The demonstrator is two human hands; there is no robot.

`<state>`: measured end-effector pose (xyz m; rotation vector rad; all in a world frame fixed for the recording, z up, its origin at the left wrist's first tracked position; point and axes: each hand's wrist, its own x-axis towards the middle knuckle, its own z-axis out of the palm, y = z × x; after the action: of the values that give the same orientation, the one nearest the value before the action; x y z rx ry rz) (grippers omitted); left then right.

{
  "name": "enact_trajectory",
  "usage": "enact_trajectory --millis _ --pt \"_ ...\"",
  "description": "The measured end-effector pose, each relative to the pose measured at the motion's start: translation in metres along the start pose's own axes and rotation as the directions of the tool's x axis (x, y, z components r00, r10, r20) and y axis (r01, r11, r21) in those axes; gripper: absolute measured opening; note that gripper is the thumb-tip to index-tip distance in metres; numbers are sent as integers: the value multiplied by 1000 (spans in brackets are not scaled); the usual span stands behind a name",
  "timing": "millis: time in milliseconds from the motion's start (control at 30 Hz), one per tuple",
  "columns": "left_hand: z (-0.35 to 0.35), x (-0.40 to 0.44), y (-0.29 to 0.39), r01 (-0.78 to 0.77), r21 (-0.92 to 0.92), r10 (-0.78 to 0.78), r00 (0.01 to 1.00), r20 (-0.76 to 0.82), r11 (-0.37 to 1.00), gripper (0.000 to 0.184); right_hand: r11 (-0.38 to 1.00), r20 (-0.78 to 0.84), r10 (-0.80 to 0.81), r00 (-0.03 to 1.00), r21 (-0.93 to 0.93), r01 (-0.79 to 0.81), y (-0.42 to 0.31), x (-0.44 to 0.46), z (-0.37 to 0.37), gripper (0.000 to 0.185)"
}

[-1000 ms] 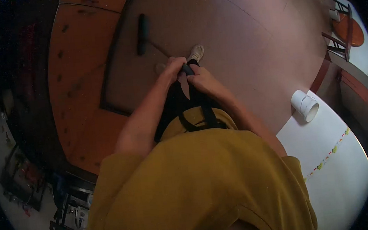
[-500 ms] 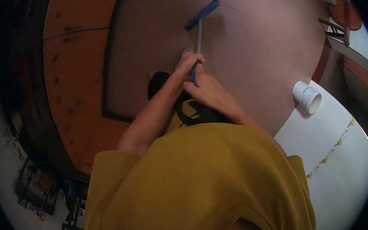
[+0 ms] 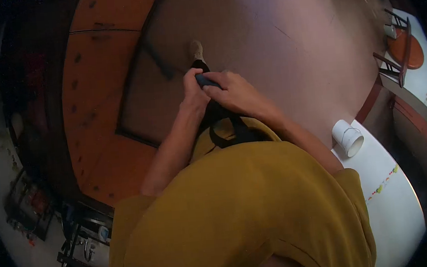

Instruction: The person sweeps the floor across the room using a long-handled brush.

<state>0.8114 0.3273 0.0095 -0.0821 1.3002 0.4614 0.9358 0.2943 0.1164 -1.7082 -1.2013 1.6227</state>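
Both my hands are wrapped around the blue grip of a long-handled floor brush. My left hand is closed farther along the handle, and my right hand closes over the grip's near end. The brush head is a dark, motion-smeared bar over the brown floor, close to the dark base edge of the orange-brown cabinets. Most of the handle between head and hands is blurred. A shoe on my foot shows just beyond my hands.
To the right, a white bucket lies on its side at the edge of a white surface with a fruit pattern. Farther right is a wooden chair. Racks with utensils stand at the lower left.
The brush head has swung left, from the open floor ahead to beside the cabinet base. My hands moved slightly left with it, and the view has shifted. Both hands keep their hold.
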Motion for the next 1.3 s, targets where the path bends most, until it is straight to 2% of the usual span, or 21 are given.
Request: enact_trajectory --millis 100,167,267,300,333,367,400,433,467,533,567,633,733,833,900,967,1033,1133,1200,1267,1300 --pt "-8 12 32 -83 -63 85 996 23 995 16 995 59 22 998 -98 -16 -7 59 10 37" --pt "-18 36 51 -114 -91 117 993 22 989 16 957 161 97 982 -285 -48 -4 96 18 36" --pt "-33 90 74 -70 -104 65 997 -48 992 16 961 141 118 983 -264 -78 -2 129 17 36" --pt "-33 109 85 51 -19 -52 997 -49 999 15 963 144 120 982 -259 -80 -6 135 12 36" --pt "-27 119 97 173 65 -170 984 -60 983 15 974 57 78 995 -218 -64 -9 138 4 34" --pt "-18 128 99 115 51 -113 993 -44 992 13 983 -33 42 999 -175 -48 -11 139 -4 33" --pt "2 128 99 57 40 -56 998 -27 998 12 985 -34 49 998 -165 -54 -13 141 -14 33" --pt "27 108 103 -297 336 288 955 77 894 11 984 -61 88 994 -153 -97 -16 141 -25 33" --pt "40 120 105 -290 350 280 957 81 891 11 980 -92 128 988 -139 -140 -18 142 -36 33" --pt "69 147 117 40 324 -37 999 -16 945 13 976 -174 138 975 -142 -164 -23 142 -49 30" --pt "77 151 119 49 336 -46 999 -16 940 13 971 -241 141 960 -157 -182 -24 140 -52 28" --pt "105 144 130 116 535 -104 993 -52 837 9 967 -277 148 949 -161 -198 -17 138 -53 27" --pt "110 155 122 15 632 -59 997 49 775 8 960 -344 157 926 -168 -226 -4 133 -47 25" --pt "123 146 105 43 689 -98 994 41 724 10 959 -410 164 897 -148 -243 -6 114 -48 25" --pt "126 121 92 -23 629 -62 992 113 777 10 960 -449 157 880 -138 -242 -18 98 -47 26" --pt "128 94 85 -13 419 -57 986 154 908 10 950 -516 -16 856 -275 -148 -30 82 -45 29" --pt "125 77 87 -42 391 -28 985 171 919 10 955 -498 8 867 -254 -154 -28 77 -39 32" --pt "121 75 103 -37 468 33 999 17 883 11 972 -448 56 892 -179 -151 -25 86 -33 36" --pt "112 92 114 -42 535 42 999 12 844 10 981 -418 81 905 -125 -145 -19 101 -32 38" --pt "104 114 121 9 663 34 998 -52 749 8 980 -315 199 928 57 -191 -9 113 -32 35" --pt "103 120 122 14 662 31 998 -57 749 8 979 -311 203 928 60 -194 -4 114 -32 35"
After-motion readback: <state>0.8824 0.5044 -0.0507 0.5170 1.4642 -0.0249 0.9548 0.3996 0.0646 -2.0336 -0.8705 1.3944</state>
